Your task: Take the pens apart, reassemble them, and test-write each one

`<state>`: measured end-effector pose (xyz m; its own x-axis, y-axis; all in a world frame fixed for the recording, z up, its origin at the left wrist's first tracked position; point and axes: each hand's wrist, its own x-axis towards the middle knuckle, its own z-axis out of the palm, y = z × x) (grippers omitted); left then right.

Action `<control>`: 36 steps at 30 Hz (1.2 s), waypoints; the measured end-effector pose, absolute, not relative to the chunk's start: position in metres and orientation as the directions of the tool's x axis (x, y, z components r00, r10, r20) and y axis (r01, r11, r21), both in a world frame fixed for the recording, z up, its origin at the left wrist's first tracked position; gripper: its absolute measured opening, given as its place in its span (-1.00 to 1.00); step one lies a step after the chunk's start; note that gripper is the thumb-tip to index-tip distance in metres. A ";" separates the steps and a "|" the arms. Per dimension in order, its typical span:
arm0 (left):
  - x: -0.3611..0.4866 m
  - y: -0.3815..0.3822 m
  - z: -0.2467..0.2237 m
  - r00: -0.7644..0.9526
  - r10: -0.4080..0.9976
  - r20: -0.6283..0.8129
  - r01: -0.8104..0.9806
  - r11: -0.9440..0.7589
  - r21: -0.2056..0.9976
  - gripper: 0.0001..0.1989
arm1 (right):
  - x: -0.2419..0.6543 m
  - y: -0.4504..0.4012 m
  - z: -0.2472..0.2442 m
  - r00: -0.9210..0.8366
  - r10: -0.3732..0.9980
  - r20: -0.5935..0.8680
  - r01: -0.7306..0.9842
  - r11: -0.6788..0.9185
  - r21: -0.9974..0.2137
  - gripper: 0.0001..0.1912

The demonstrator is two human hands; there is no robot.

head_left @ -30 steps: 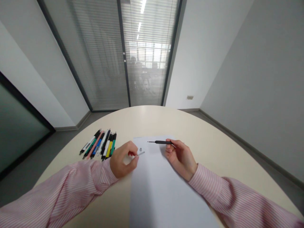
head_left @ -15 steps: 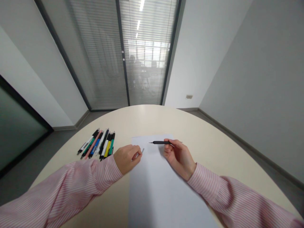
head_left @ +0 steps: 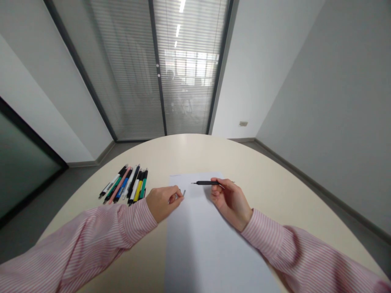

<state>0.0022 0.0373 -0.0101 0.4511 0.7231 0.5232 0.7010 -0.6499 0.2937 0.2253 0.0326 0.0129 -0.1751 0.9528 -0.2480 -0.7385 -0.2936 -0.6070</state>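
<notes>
My right hand (head_left: 230, 201) grips a black pen (head_left: 205, 182) between thumb and fingers, nearly level above the white paper (head_left: 201, 244). A thin pale tip juts from its left end, and a short thin bit shows past my fingers on the right. My left hand (head_left: 165, 201) is closed in a pinch at the paper's left edge. By its fingertips a small grey, metallic-looking piece (head_left: 184, 193) sticks up; its lower part is hidden by the fingers. The two hands are apart, with the pen's tip pointing toward the left one.
Several click pens (head_left: 124, 185) in white, green, pink, blue, black and yellow lie side by side left of my left hand. The round cream table (head_left: 186, 150) carries everything. Beyond it stand a glass partition with blinds (head_left: 131, 81) and a pale wall (head_left: 259, 61).
The fingers of my left hand have shifted slightly around the small grey piece. My right hand and the black pen stay almost where they were.
</notes>
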 end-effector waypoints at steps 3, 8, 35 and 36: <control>0.001 0.038 -0.010 0.452 0.729 0.514 0.697 -0.649 0.306 -0.88 | 0.225 0.032 0.013 -0.176 0.953 -0.247 -0.740 -0.294 -0.606 -0.94; 0.002 0.036 -0.006 0.420 0.722 0.549 0.639 -0.665 0.386 -0.87 | 0.225 0.032 0.013 -0.167 0.954 -0.248 -0.736 -0.288 -0.612 -0.94; -0.001 0.028 0.006 0.018 0.617 0.787 0.238 -0.767 0.596 -0.92 | 0.230 0.035 0.011 -0.141 0.955 -0.261 -0.781 -0.269 -0.563 -0.93; -0.002 0.027 0.007 0.059 0.563 0.824 0.281 -0.802 0.528 -0.89 | 0.230 0.035 0.011 -0.129 0.957 -0.259 -0.786 -0.258 -0.562 -0.94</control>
